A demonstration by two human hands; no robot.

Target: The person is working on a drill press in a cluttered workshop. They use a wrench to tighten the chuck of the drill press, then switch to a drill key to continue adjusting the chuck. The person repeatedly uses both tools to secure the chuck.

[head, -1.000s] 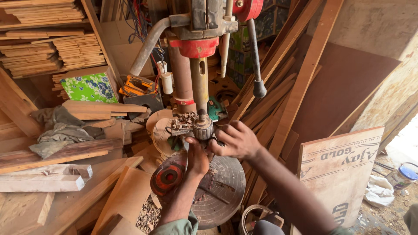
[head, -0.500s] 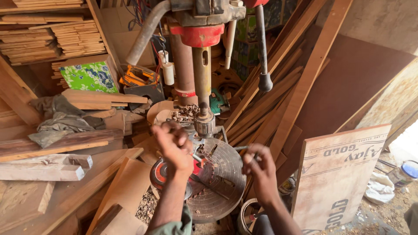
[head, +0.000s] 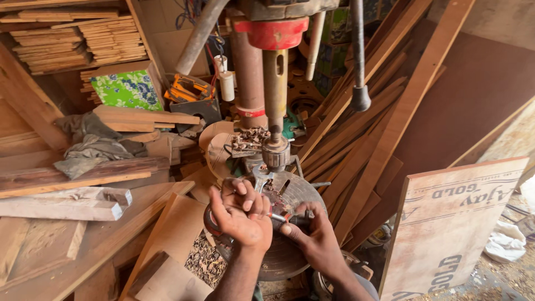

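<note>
Fingers of the left hand [head: 241, 214] were curled shut around a small red-handled tool [head: 277, 217], and the fingers of the right hand [head: 315, 237] pinched its other end, so both hands met over the round drill-press table [head: 304, 189]. Seen from the head camera, that was a change: half a second before, the two hands were apart, the left up near the chuck [head: 276, 151] and the right lower at the table's edge; earlier still, both were up at the chuck. Judging by this, the work had moved off the chuck and onto the tool held between the hands. Its long axis lay roughly level, running left to right from one palm to the other, the dark tip pointing toward the right hand. A spanner [head: 259, 177] lay on the table just below the chuck, untouched.
</note>
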